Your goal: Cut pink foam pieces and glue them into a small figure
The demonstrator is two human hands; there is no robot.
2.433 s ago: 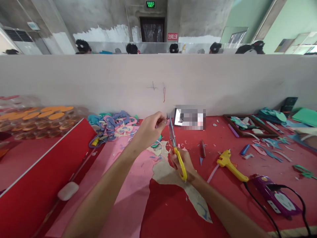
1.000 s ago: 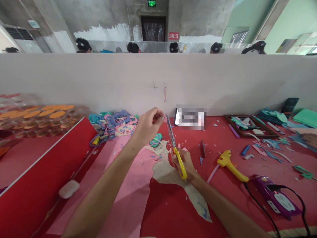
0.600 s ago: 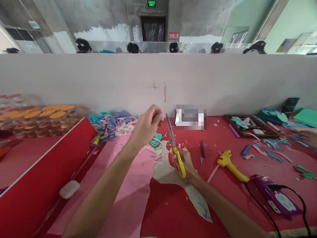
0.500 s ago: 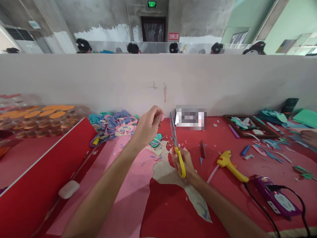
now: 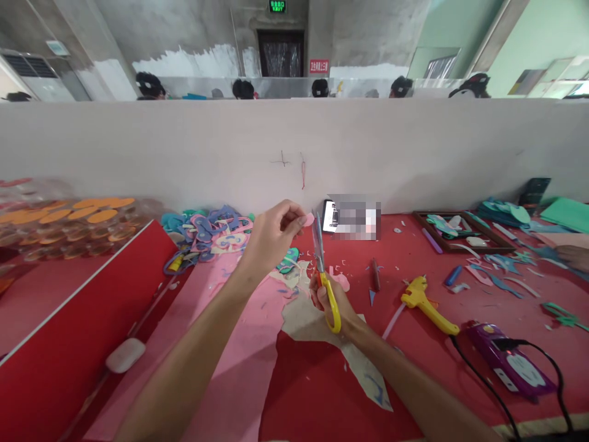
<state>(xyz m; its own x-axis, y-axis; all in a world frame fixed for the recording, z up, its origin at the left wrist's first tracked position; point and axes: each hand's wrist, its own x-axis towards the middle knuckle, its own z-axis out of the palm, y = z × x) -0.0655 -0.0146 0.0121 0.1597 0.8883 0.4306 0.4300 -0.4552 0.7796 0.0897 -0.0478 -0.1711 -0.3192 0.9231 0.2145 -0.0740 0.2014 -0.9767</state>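
Over a red tabletop (image 5: 313, 380), closed off at the far side by a white partition (image 5: 184, 141), I see through the head camera two hands working near the middle. A pink foam-like sheet (image 5: 248, 356) spreads beneath the left forearm, presumably laid flat so it hinders neither arm. At the far right sits a shallow framed tray (image 5: 478, 250), its rim probably there to stop small items wandering; at the far left, foam-like cut-outs (image 5: 221, 227) lie heaped, I suspect to free the centre. The yellow hot-glue gun (image 5: 435, 312) lies to the right, likely set clear of the working arm. The right hand (image 5: 343, 307) is clamped around the yellow-handled scissors (image 5: 324, 276), blades pointing away, which I take as giving the edges room. The left hand (image 5: 283, 227) has thumb and fingertips together on a small rounded pink piece (image 5: 310, 219), pinching one margin, I judge, so the rest sticks out. That piece is just beside the blades; whether it touches them, I cannot tell.
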